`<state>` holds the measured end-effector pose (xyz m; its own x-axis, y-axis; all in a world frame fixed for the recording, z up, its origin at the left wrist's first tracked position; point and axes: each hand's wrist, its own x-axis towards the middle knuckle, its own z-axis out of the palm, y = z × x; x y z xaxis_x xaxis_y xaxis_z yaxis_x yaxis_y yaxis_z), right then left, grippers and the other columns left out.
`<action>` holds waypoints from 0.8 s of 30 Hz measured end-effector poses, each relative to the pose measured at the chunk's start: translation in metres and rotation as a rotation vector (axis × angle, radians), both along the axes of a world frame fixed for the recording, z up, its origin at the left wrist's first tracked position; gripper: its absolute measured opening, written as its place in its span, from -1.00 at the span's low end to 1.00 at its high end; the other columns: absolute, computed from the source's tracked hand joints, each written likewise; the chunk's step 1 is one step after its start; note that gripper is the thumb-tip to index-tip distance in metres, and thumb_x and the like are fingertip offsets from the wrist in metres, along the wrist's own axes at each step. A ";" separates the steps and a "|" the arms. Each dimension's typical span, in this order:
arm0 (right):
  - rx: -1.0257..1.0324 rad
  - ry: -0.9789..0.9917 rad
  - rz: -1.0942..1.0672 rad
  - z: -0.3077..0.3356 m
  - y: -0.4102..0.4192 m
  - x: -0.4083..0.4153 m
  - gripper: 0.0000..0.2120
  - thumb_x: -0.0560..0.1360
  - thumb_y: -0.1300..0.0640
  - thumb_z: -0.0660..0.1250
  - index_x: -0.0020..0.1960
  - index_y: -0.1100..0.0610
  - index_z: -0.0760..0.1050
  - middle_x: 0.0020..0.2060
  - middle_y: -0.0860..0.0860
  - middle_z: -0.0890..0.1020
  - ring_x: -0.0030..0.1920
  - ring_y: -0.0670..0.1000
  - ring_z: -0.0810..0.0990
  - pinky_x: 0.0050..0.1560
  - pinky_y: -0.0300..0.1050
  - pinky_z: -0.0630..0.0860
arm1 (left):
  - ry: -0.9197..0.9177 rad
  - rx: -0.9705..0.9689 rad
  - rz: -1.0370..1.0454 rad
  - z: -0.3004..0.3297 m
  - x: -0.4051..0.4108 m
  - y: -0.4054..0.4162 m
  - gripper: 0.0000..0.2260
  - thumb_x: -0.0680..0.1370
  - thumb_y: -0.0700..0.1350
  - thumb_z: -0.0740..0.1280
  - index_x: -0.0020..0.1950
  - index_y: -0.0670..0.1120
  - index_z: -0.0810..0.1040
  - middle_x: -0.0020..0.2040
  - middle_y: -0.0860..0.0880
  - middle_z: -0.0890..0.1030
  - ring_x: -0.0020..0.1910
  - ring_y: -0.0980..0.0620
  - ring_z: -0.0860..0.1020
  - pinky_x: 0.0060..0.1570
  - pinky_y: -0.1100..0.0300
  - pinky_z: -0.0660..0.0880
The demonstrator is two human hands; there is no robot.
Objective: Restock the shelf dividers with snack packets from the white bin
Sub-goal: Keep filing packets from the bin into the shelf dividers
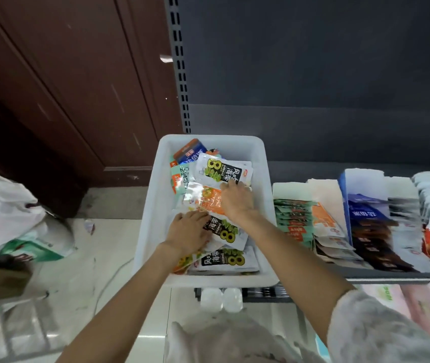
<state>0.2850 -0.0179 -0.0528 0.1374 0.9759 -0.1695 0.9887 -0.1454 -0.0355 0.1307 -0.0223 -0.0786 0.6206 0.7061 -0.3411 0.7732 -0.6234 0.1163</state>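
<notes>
Both forearms reach forward from the camera into the white bin point(156, 195), which sits at the left end of the shelf point(392, 275). Left hand point(189, 233) lies palm down with its fingers spread nearly flat on a black-and-white snack packet point(225, 233) in the middle of the heap; whether the thumb hooks under it cannot be told. Right hand point(237, 200) also lies flat and open, fingers stretched forward, pressing on an orange packet point(210, 201) with the fingertips touching another black-and-white packet point(221, 169) at the far end of the bin. Neither hand plainly grips anything.

Three black-and-white packets with a yellow figure 8 show clearly in the bin, plus the orange one, a blue-and-orange one point(190, 151) at the far left corner, and a few green ones partly buried. To the right, white shelf dividers point(324, 187) separate at least four rows of standing packets. Left of the bin, a white plastic bag point(1, 208) rests on the floor.
</notes>
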 end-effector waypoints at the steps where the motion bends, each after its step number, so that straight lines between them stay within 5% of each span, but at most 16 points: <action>1: 0.001 -0.016 -0.011 -0.006 0.003 -0.001 -0.65 0.54 0.23 0.20 0.32 0.18 0.33 0.18 0.16 0.47 0.16 0.17 0.47 0.15 0.05 0.42 | -0.003 -0.004 -0.004 0.001 -0.001 0.000 -0.54 0.61 0.11 0.08 0.50 0.04 0.21 0.50 0.09 0.20 0.46 0.04 0.17 0.41 0.02 0.11; 5: 0.016 0.087 -0.065 -0.014 0.000 0.002 -0.70 0.53 0.14 0.31 0.24 0.12 0.37 0.09 0.12 0.55 0.08 0.14 0.53 0.06 0.01 0.45 | -0.177 -0.045 0.106 0.004 0.001 0.001 -0.65 0.61 0.10 0.08 0.33 0.04 0.44 0.30 0.02 0.50 0.28 -0.02 0.45 0.27 0.05 0.33; 10: 0.405 0.287 -0.085 0.016 -0.037 0.000 -0.87 0.46 0.14 0.39 -0.03 0.05 0.48 -0.10 -0.02 0.60 -0.13 0.03 0.59 -0.23 -0.11 0.49 | -0.920 -0.555 0.798 0.031 0.014 -0.004 -0.50 0.54 0.20 0.22 0.38 -0.07 0.39 0.18 0.00 0.59 0.14 0.02 0.56 0.22 0.08 0.43; 12: 0.582 0.184 -0.008 0.027 -0.059 -0.008 -0.79 0.34 0.24 0.48 -0.08 0.10 0.53 -0.18 0.01 0.62 -0.20 0.05 0.61 -0.35 -0.11 0.51 | -1.204 -0.738 0.883 0.049 0.023 -0.009 -0.55 0.52 0.13 0.30 0.30 -0.11 0.45 0.09 -0.04 0.63 0.02 0.04 0.62 0.06 0.16 0.54; 14: 0.660 0.143 0.034 0.036 -0.078 -0.013 -0.69 0.23 0.24 0.55 -0.08 0.11 0.55 -0.21 0.01 0.61 -0.22 0.03 0.61 -0.41 -0.18 0.50 | -1.345 -0.708 0.865 0.066 0.030 -0.017 -0.75 0.53 -0.07 0.34 0.17 -0.12 0.52 0.02 -0.07 0.65 -0.01 -0.02 0.63 -0.05 0.17 0.58; 16: 0.663 0.189 0.061 0.043 -0.093 -0.010 -0.65 0.25 0.11 0.57 -0.03 0.08 0.54 -0.14 -0.02 0.59 -0.15 0.01 0.58 -0.34 -0.19 0.51 | -1.364 -0.556 0.862 0.078 0.036 -0.024 -0.92 0.51 -0.20 0.36 -0.02 -0.07 0.57 -0.08 -0.08 0.66 -0.06 -0.08 0.63 -0.07 0.04 0.58; 19: 0.653 0.379 -0.022 0.067 -0.117 0.010 -0.63 0.37 -0.09 0.45 0.11 0.02 0.50 0.04 -0.05 0.54 0.02 -0.03 0.51 -0.12 -0.18 0.50 | -1.198 -0.279 0.726 0.095 0.045 -0.029 -0.91 0.49 -0.17 0.39 -0.19 -0.02 0.55 -0.26 -0.01 0.61 -0.25 0.01 0.57 -0.18 0.04 0.52; 21: 0.699 0.500 -0.149 0.094 -0.134 0.033 -0.53 0.40 -0.07 0.44 0.26 -0.02 0.42 0.14 -0.08 0.47 0.06 -0.09 0.48 -0.05 -0.20 0.49 | -1.127 -0.175 0.502 0.114 0.058 -0.034 -0.93 0.48 -0.14 0.41 -0.20 -0.05 0.58 -0.34 0.12 0.58 -0.38 0.23 0.53 -0.35 0.27 0.48; 24: 0.777 0.612 -0.278 0.137 -0.162 0.075 -0.35 0.41 0.03 0.45 0.40 -0.12 0.24 0.12 -0.20 0.48 -0.06 -0.17 0.49 -0.16 -0.32 0.46 | -1.086 -0.150 0.155 0.142 0.092 -0.049 -0.86 0.46 -0.11 0.44 -0.04 -0.14 0.66 -0.16 0.12 0.67 -0.23 0.27 0.59 -0.22 0.28 0.55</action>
<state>0.3597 -0.1798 0.0845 0.4776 0.7928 0.3787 0.7047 -0.0883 -0.7040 0.2223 -0.0710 0.0637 0.5498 0.7992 0.2428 0.2825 -0.4514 0.8464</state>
